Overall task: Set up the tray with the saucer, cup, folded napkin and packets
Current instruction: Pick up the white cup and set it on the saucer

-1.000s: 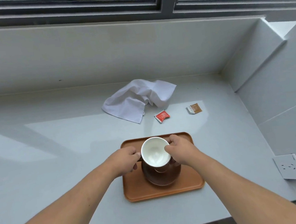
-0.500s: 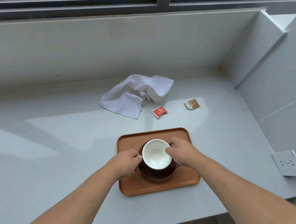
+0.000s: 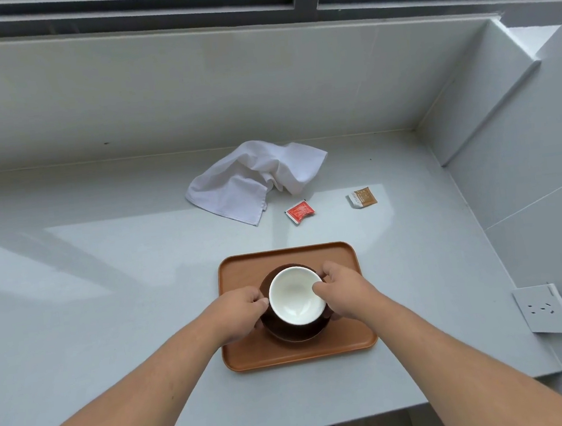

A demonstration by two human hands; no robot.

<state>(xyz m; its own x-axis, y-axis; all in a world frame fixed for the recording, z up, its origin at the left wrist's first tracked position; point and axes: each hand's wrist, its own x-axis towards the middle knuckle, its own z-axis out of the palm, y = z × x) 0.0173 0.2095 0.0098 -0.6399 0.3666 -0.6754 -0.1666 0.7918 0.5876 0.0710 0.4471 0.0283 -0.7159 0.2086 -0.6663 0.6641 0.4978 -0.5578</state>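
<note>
My left hand (image 3: 239, 311) and right hand (image 3: 343, 291) grip the cup (image 3: 296, 295) from both sides. It sits over the dark saucer (image 3: 296, 331) on the tray (image 3: 244, 271).

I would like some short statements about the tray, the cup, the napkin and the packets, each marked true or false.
1. The cup stands over the saucer on the tray. True.
2. The napkin lies neatly folded on the tray. False: it lies crumpled on the counter, behind the tray.
3. The left hand and the right hand are both at the cup. True.
4. The red packet and the brown packet touch each other. False: they lie apart on the counter.
5. The cup is full of coffee. False: its white inside looks empty.
</note>
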